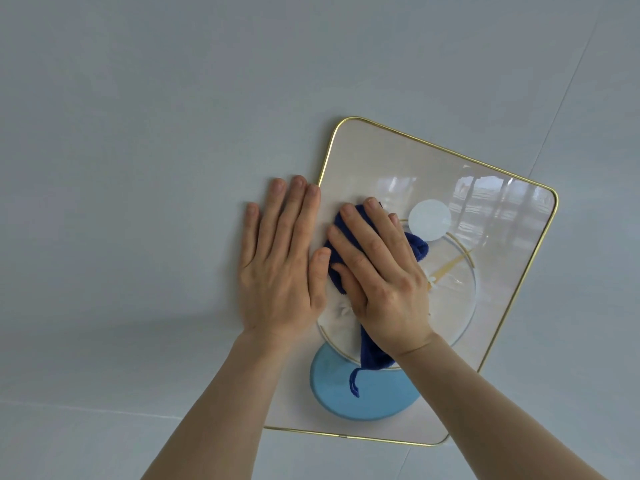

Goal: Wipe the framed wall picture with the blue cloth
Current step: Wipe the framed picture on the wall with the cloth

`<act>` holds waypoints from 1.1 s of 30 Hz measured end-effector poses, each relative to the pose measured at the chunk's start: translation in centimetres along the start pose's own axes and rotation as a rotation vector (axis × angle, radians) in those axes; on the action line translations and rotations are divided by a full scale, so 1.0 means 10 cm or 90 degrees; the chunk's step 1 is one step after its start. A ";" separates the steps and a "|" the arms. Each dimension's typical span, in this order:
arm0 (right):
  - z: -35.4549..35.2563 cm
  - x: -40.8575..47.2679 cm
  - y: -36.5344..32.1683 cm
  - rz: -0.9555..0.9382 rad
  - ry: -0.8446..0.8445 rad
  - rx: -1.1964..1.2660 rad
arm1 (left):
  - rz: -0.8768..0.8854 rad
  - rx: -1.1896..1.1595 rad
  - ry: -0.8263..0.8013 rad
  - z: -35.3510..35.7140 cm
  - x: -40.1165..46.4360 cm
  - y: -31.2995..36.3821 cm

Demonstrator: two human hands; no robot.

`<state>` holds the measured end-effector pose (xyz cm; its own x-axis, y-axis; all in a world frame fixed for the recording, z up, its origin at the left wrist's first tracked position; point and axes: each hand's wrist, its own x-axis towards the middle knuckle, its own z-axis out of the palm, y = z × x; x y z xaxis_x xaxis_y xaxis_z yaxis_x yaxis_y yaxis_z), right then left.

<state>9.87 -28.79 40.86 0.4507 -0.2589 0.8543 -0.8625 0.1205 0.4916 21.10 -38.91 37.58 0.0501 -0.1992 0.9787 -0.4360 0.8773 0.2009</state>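
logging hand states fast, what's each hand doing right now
Left hand: open, flat on the wall at the framed picture's edge, holding nothing.
Right hand: open, straight fingers pressing the blue cloth onto the picture.

Cloth (417, 247) between right hand (379, 275) and picture (398, 161); left hand (280, 265) just beside, partly on wall (138, 133), partly on picture.

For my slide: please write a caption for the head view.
Right hand presses the blue cloth on the gold-framed picture; left hand lies flat at its left edge.
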 end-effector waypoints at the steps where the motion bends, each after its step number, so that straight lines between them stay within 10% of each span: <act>1: -0.01 0.00 0.00 0.000 0.001 -0.002 | -0.001 -0.002 0.002 0.00 0.00 0.00; 33: -0.27 -0.56 0.14 0.010 -0.081 -0.024 | 0.003 0.005 0.020 0.01 -0.02 0.00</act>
<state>6.74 -24.60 37.24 0.4019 -0.3765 0.8347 -0.8592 0.1603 0.4859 20.96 -38.95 37.38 0.0767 -0.1812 0.9805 -0.4440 0.8743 0.1963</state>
